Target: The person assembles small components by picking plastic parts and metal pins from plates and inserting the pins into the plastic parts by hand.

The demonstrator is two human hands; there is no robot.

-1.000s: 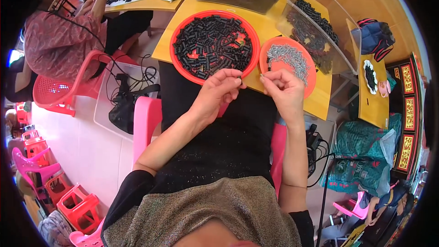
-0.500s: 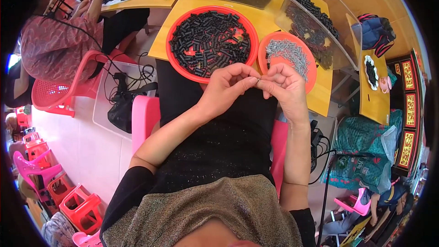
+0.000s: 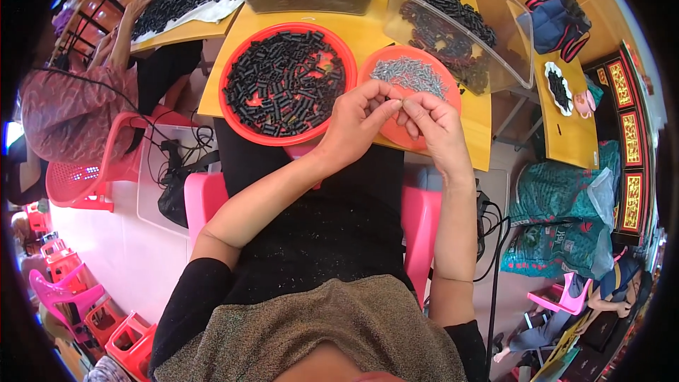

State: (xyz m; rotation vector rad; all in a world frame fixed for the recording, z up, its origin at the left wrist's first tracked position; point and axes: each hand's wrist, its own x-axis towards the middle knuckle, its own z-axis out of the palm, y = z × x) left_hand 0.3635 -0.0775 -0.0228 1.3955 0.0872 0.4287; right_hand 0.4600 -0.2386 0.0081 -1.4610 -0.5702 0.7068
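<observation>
My left hand (image 3: 359, 122) and my right hand (image 3: 437, 127) meet fingertip to fingertip above the near side of an orange plate (image 3: 453, 95). Thumb and forefinger are pinched on each; what sits between them is too small to make out. On the plate lies a pile of small silver metal pins or screws (image 3: 409, 74). Just left of my hands stands a red basin (image 3: 283, 140), full of short black tube-like pieces (image 3: 283, 88). My fingers hide part of the plate.
Two clear plastic boxes (image 3: 304, 1) with more black pieces stand on the yellow table (image 3: 212, 95). At the far left a person (image 3: 78, 110) sits by another table heaped with black pieces. Green sacks (image 3: 552, 247) lie at right. Cables (image 3: 495, 255) run along the floor.
The view has turned, so basin, plate and boxes now appear farther left. My hands stay pinched together over the plate, with only slight finger movement.
</observation>
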